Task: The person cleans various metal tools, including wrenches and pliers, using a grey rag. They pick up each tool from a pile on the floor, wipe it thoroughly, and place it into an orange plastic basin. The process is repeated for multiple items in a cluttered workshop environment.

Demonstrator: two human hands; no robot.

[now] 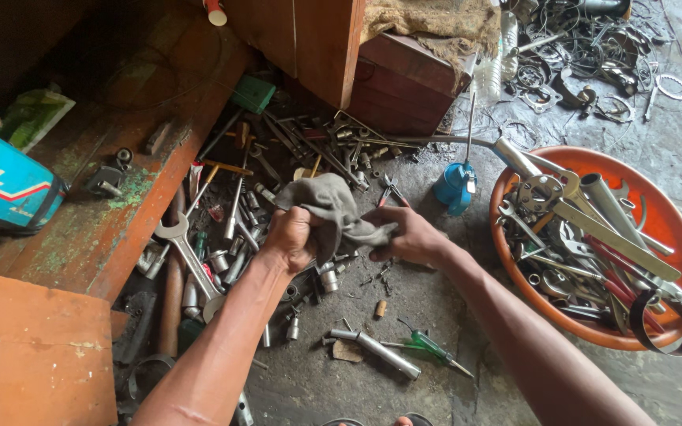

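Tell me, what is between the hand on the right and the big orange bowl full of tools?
In the head view, a small blue oil can sits on the dark floor between the right hand and the orange round plastic bowl.

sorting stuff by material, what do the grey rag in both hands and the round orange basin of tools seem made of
Grey rag: soft woven cloth, judging by its limp folds, matte and grimy. Round orange basin: probably moulded plastic, given its smooth, even-coloured rim with a dull sheen.

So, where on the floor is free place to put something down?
Bare floor lies between the green-handled screwdriver and the orange basin, and behind the basin. Left of both hands holding the grey rag, sockets and wrenches crowd the floor.
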